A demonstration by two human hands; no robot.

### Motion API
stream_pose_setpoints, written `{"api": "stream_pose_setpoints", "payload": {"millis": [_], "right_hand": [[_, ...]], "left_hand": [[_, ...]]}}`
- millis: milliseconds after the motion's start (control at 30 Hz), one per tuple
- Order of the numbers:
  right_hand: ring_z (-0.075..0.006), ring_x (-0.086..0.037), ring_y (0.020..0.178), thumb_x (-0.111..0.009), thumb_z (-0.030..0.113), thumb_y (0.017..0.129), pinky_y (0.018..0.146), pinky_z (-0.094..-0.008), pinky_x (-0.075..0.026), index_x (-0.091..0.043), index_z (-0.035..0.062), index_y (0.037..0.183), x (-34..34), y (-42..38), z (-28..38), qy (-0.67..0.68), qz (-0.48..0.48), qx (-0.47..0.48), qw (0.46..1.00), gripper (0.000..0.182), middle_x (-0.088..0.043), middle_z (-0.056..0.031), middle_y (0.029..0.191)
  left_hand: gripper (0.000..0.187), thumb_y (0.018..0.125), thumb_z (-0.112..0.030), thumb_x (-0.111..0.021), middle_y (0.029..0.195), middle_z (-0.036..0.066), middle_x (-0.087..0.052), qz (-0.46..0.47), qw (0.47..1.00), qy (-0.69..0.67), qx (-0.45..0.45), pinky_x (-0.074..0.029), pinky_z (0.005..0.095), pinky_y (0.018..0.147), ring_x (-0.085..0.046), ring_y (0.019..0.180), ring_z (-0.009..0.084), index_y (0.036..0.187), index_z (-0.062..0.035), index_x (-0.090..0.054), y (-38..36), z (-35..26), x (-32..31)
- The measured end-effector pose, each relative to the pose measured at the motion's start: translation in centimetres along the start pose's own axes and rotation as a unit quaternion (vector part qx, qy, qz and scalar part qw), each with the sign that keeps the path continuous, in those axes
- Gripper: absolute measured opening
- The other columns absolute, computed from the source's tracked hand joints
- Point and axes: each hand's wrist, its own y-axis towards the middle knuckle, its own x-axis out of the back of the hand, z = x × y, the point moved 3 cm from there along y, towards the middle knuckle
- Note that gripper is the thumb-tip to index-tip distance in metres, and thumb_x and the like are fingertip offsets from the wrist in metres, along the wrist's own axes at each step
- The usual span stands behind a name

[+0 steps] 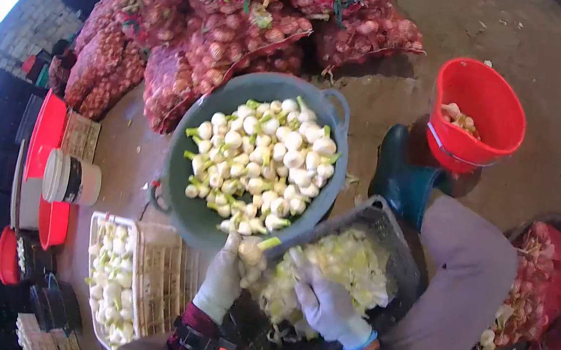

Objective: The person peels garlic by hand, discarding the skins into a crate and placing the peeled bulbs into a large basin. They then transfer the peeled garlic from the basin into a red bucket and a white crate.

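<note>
In the head view, low over a concrete floor point(540, 40): left hand point(222, 280), gloved, clenched round a peeled white onion point(251, 253) with a green stub, just at the rim of the grey tub point(179, 180) heaped with peeled onions. Right hand point(326, 303), gloved, resting among pale trimmings in the dark crate point(405, 251) on the lap; whether grasping anything, cannot tell. Likely mid-peel, one onion trimmed; next move probably calling for a short drop into the tub. Red net sacks point(231, 26) beyond, red bucket point(480, 112) to the right, white crate point(162, 281) lower left. No readable writing anywhere.
</note>
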Motion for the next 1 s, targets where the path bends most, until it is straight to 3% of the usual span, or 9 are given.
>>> {"api": "stream_pose_setpoints", "payload": {"millis": [67, 167, 400, 500, 567, 633, 700, 867, 1000], "right_hand": [[-0.0393, -0.061, 0.104, -0.050, 0.024, 0.097, 0.088, -0.0410, -0.050, -0.039, 0.0106, 0.144, 0.2, -0.7, 2.1, -0.080, 0.018, 0.062, 0.995, 0.050, -0.056, -0.0269, 0.123], [-0.0324, -0.062, 0.059, -0.056, 0.030, 0.093, 0.055, -0.0434, -0.048, -0.043, 0.0182, 0.142, -1.6, -2.0, 2.0, -0.138, 0.013, 0.189, 0.972, 0.052, -0.062, -0.0136, 0.066], [-0.0314, -0.061, 0.055, -0.054, 0.030, 0.093, 0.055, -0.0434, -0.047, -0.051, 0.0150, 0.135, -4.1, -4.8, 1.1, -0.275, 0.054, 0.160, 0.947, 0.045, -0.063, -0.0094, 0.063], [-0.0318, -0.063, 0.063, -0.054, 0.029, 0.094, 0.060, -0.0412, -0.049, -0.055, 0.0113, 0.131, -3.7, -4.2, 0.9, -0.226, 0.093, 0.101, 0.964, 0.041, -0.065, -0.0124, 0.069], [-0.0300, -0.062, 0.065, -0.058, 0.027, 0.091, 0.061, -0.0374, -0.049, -0.057, 0.0080, 0.126, -3.9, -3.8, -0.5, 0.096, 0.162, -0.105, 0.976, 0.040, -0.063, -0.0208, 0.079], [-0.0324, -0.062, 0.074, -0.058, 0.029, 0.091, 0.065, -0.0378, -0.050, -0.059, 0.0056, 0.118, -3.0, -3.7, -0.8, 0.101, 0.172, -0.096, 0.975, 0.035, -0.063, -0.0207, 0.088], [-0.0355, -0.062, 0.078, -0.058, 0.030, 0.090, 0.068, -0.0414, -0.050, -0.060, 0.0045, 0.107, -1.4, -3.8, 1.5, -0.195, 0.127, 0.085, 0.969, 0.031, -0.064, -0.0177, 0.093], [-0.0372, -0.061, 0.076, -0.063, 0.027, 0.085, 0.069, -0.0447, -0.049, -0.061, 0.0044, 0.101, -3.9, -3.2, -1.5, -0.152, 0.084, 0.162, 0.971, 0.028, -0.063, -0.0165, 0.088], [-0.0275, -0.062, 0.069, -0.061, 0.022, 0.089, 0.063, -0.0401, -0.048, -0.062, 0.0022, 0.094, -3.9, -2.6, -3.6, 0.107, 0.105, -0.123, 0.981, 0.021, -0.064, -0.0124, 0.079]], "left_hand": [[0.060, 0.101, -0.055, -0.026, 0.071, 0.007, -0.059, 0.012, 0.999, -0.042, 0.002, -0.028, 0.0241, 0.040, -0.040, 0.044, 0.0121, 0.090, -0.0059, -0.059, -3.4, 2.3, -0.3], [0.062, 0.096, -0.061, -0.037, 0.064, 0.003, -0.057, 0.002, 0.996, -0.087, 0.017, -0.028, 0.0235, 0.039, -0.041, 0.042, 0.0106, 0.094, -0.0043, -0.061, -6.8, 5.0, -0.9], [0.048, 0.099, -0.052, -0.039, 0.061, 0.002, -0.054, -0.122, 0.988, -0.048, 0.078, -0.031, 0.0230, 0.039, -0.043, 0.043, 0.0110, 0.084, -0.0100, -0.058, -9.1, 7.9, -0.7], [0.045, 0.099, -0.050, -0.039, 0.061, 0.000, -0.053, -0.126, 0.987, -0.024, 0.092, -0.030, 0.0229, 0.040, -0.043, 0.044, 0.0103, 0.085, -0.0111, -0.058, -9.0, 7.8, -0.8], [0.043, 0.099, -0.050, -0.040, 0.061, -0.002, -0.051, -0.109, 0.991, 0.050, 0.058, -0.028, 0.0224, 0.040, -0.041, 0.045, 0.0090, 0.087, -0.0124, -0.057, -9.0, 7.3, -1.0], [0.043, 0.099, -0.050, -0.041, 0.061, -0.003, -0.049, -0.090, 0.992, 0.044, 0.071, -0.028, 0.0224, 0.040, -0.040, 0.046, 0.0082, 0.086, -0.0126, -0.057, -8.9, 8.1, 0.0], [0.043, 0.098, -0.051, -0.042, 0.061, -0.004, -0.048, -0.073, 0.994, 0.034, 0.079, -0.027, 0.0223, 0.041, -0.040, 0.047, 0.0073, 0.086, -0.0127, -0.057, -9.1, 8.7, 0.2], [0.032, 0.096, -0.040, -0.052, 0.066, -0.004, -0.048, 0.008, 0.998, 0.058, 0.038, -0.030, 0.0205, 0.048, -0.039, 0.052, 0.0069, 0.088, -0.0084, -0.054, -8.9, 7.6, 0.2], [0.023, 0.093, -0.017, -0.055, 0.085, 0.004, -0.061, -0.036, 0.999, 0.009, 0.001, -0.045, 0.0238, 0.068, -0.055, 0.069, 0.0107, 0.106, 0.0016, -0.055, -9.1, 6.4, -1.0]]}}
